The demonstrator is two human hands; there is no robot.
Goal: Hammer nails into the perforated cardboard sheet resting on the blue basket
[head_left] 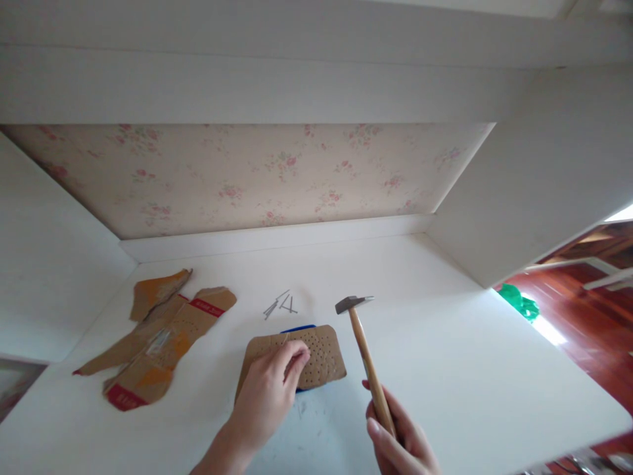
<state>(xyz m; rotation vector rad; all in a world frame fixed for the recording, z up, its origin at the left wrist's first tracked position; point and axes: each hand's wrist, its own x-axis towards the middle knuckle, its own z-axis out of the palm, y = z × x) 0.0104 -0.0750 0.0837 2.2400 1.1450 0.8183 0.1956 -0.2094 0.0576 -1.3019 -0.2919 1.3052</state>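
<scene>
My right hand (400, 435) is wrapped round the wooden handle of a hammer (370, 363), its metal head raised to the upper left over the white surface. Fingers pinched together, my left hand (277, 376) is over a piece of brown cardboard (324, 356) dotted with many small holes. Whatever the left fingertips hold, if anything, is too small or hidden to make out. Blue edges of something (298, 328) show from under the cardboard. Several loose nails (281, 305) lie just behind it.
Torn cardboard pieces (168, 343) with red and orange printing lie at the left of the white tabletop (420, 316). White panels (519, 165) stand at both sides, with a floral-patterned back wall (287, 171). A green bag-like thing (518, 302) lies beyond the right edge over a reddish floor.
</scene>
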